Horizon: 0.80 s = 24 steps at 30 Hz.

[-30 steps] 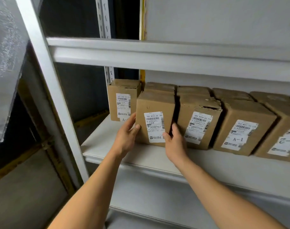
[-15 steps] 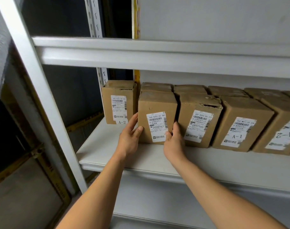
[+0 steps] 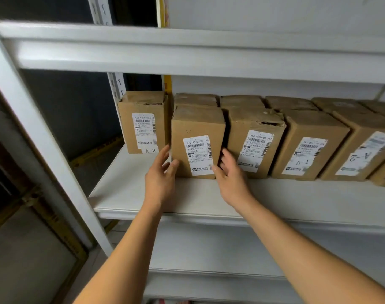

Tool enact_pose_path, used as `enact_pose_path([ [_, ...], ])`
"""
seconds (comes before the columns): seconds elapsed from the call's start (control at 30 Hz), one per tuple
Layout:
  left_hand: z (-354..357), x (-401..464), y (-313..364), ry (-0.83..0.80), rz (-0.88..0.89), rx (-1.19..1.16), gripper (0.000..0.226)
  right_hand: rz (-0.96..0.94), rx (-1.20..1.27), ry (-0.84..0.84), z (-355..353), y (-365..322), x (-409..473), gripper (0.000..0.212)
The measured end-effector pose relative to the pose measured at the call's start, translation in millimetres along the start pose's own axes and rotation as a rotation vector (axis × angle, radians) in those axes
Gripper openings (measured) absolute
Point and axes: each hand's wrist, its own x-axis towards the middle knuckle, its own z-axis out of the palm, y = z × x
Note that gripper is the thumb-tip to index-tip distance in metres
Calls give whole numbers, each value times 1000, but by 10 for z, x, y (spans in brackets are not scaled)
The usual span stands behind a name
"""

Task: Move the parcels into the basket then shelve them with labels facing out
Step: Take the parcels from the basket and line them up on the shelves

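Both bare forearms reach up and forward from the bottom of the view to a white metal shelf (image 3: 143, 194) that carries a row of brown cardboard parcels. The left hand (image 3: 159, 178) is raised with its palm turned inward, fingers straight and slightly spread; its fingertips lie at the lower left edge of the parcel (image 3: 197, 141) that stands second from the shelf's left end, the thumb against that parcel's front corner. It grips nothing. The right hand (image 3: 230, 178) mirrors it on the other side: fingers loosely extended and pointing up along the parcel's right edge, in the narrow gap beside the neighbouring torn-top parcel (image 3: 253, 139), the thumb touching the lower right corner of the white label (image 3: 198, 155). It too holds nothing, so the two relaxed hands flank the box rather than clasp it.

That parcel stands upright near the shelf's front edge, label facing outward. To its left, set further back toward the left end, stands another parcel marked A-2 (image 3: 143, 121). To the right the row continues with a parcel marked A-1 (image 3: 308, 145) and one whose label is upside down (image 3: 360, 150). A second row of boxes stands behind. An upper shelf (image 3: 187, 53) spans above.
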Motion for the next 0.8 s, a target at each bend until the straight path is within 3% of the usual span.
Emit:
enact_pose_path([
  [0.13,79,-329,62,180,39,126,43,-41,-61,16,-355,-23,-280,54],
  [0.23,318,-601,186,183,153,187,33,-57,-96,51,-688,58,-482,46],
  [0.5,1495,-1401,699,-128,228,147,36,-38,-129,198,-2065,374,-1321,39],
  [0.8,3308,-2713,1234,-527,325,133,39,204,-164,446,-4068,1111,-2790,38],
])
